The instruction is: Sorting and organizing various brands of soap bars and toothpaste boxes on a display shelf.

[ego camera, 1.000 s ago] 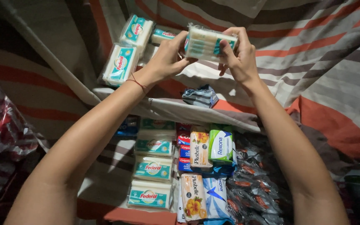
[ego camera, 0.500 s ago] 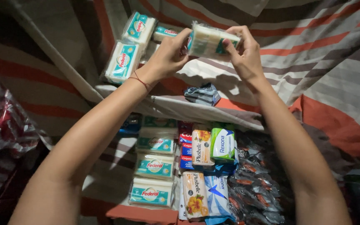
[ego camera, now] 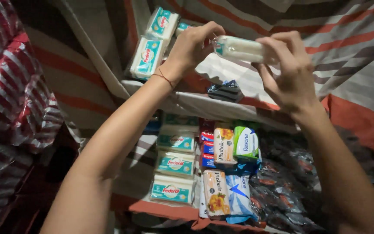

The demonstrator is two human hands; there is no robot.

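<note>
Your left hand [ego camera: 193, 47] and right hand [ego camera: 288, 71] pinching a wrapped white bar [ego camera: 241, 48] at upper centre, its ends hidden by your fingers, dark packets [ego camera: 282, 190] at lower right indistinct.

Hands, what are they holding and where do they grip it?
Both hold one wrapped white soap bar: left hand pinches its left end, right hand its right end.

A small shop stall: rows of wrapped soap bars [ego camera: 171, 166] and other packaged toiletries [ego camera: 230, 173] fill the lower centre, under striped tarpaulin [ego camera: 347, 52].
</note>
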